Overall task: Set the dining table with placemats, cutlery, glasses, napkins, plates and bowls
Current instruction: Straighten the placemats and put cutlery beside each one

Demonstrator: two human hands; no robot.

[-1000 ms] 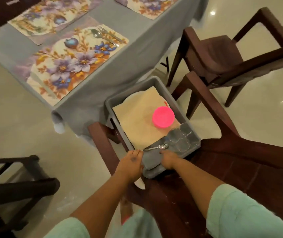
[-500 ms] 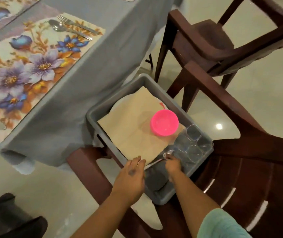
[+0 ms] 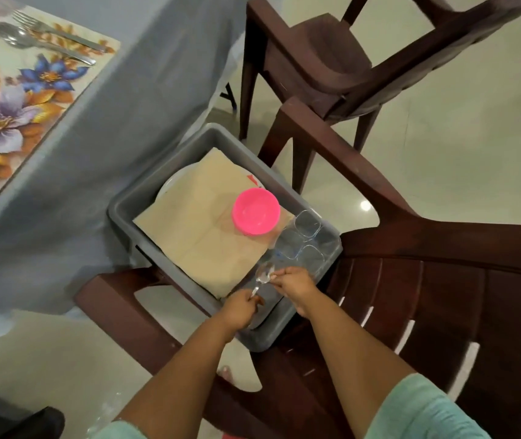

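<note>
Both the left hand (image 3: 242,307) and right hand (image 3: 289,280) pinch one spoon (image 3: 264,275) over the bin (image 3: 120,210)'s 6 o'clock end; a loose handover could drop it against the glasses (image 3: 303,242) at 3 o'clock.

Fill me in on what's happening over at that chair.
A person is taking cutlery from a grey tub that sits on a brown chair. Both hands hold one spoon above the tub: the left hand grips the handle, the right hand pinches the bowl end. A pink bowl, beige napkins and clear glasses lie in the tub. One placemat already has a fork and spoon.
</note>
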